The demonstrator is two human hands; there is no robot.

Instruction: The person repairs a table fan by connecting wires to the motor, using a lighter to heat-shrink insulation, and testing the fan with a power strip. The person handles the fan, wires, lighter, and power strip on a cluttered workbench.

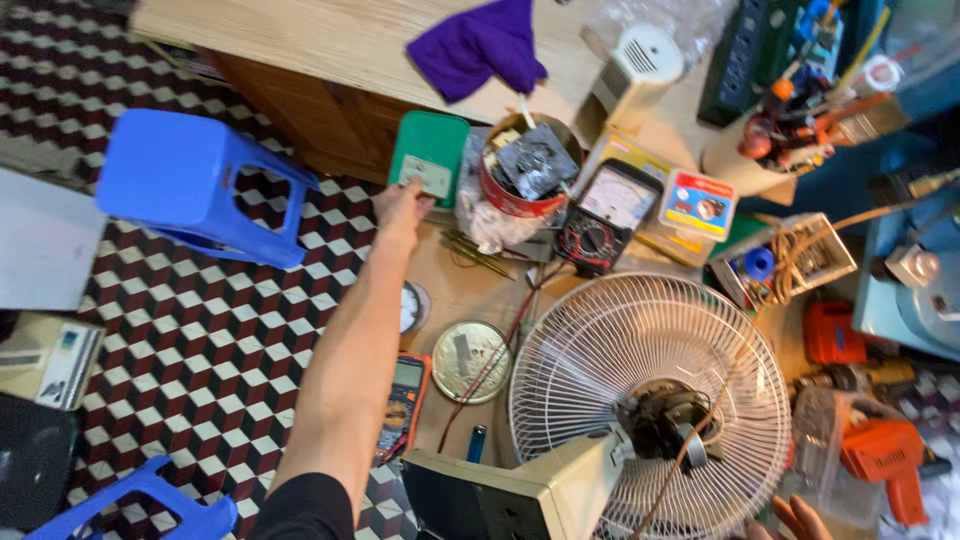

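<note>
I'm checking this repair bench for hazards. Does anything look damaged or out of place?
Yes: the fan lies on its back without blades, motor exposed. The left hand reaches a small card on the green tray.

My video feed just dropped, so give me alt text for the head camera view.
The person's left hand reaches out to a green plastic box leaning on a wooden cabinet. Their right hand barely shows beside a white wire fan guard on a beige fan body, among a red tin of parts and a black analogue multimeter.
</note>
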